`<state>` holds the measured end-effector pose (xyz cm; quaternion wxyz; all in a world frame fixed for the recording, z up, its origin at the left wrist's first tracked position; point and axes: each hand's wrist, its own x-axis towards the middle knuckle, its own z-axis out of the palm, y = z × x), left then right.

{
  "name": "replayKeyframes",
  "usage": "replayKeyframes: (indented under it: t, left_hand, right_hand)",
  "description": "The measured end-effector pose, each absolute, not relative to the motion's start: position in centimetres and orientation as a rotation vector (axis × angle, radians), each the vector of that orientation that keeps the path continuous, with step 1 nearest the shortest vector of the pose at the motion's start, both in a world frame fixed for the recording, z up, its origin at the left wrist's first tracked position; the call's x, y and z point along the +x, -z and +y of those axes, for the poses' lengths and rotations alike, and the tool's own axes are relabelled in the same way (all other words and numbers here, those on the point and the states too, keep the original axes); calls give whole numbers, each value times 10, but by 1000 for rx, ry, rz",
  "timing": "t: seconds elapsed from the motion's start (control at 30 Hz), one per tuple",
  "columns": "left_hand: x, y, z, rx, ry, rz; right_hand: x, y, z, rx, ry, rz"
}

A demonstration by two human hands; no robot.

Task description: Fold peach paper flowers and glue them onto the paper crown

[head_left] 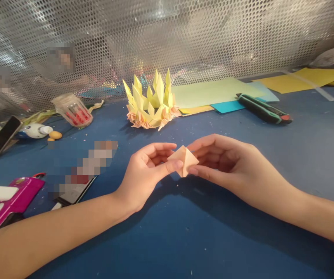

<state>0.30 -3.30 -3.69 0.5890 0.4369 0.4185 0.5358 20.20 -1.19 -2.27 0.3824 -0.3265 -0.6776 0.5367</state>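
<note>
Here, we see the left hand (143,170) pinching one small folded paper piece (188,157), thumb laid across its front, while the right hand (236,166) grips the opposite edge between thumb and fingers. Smooth, pale peach and diamond-shaped, with a raised crease down its middle, the piece sits between both hands, over a blue table (167,240) flecked with tiny scraps. Beyond it we find one paper ring (160,89) of sharp yellow spikes above ruffled peach folds; the spikes overlap too much for us to count. To its right lie at least four flat paper sheets (213,93) and one dark, teal-edged cutter (264,110). Leftward we count one clear jar (75,110) and one glossy magenta tool (28,193); behind everything rises one perforated metal screen (184,46)
</note>
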Motion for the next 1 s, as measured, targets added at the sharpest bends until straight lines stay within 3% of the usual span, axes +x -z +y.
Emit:
replayKeyframes:
  t: [0.2,1.0]
  left_hand:
    - [3,36,-32,1011,-1211,968]
    - [4,33,-35,1011,-1130,894]
  right_hand:
    - [202,19,-15,-936,-1406,-1703]
    - [203,19,-17,-968,-997,-1832]
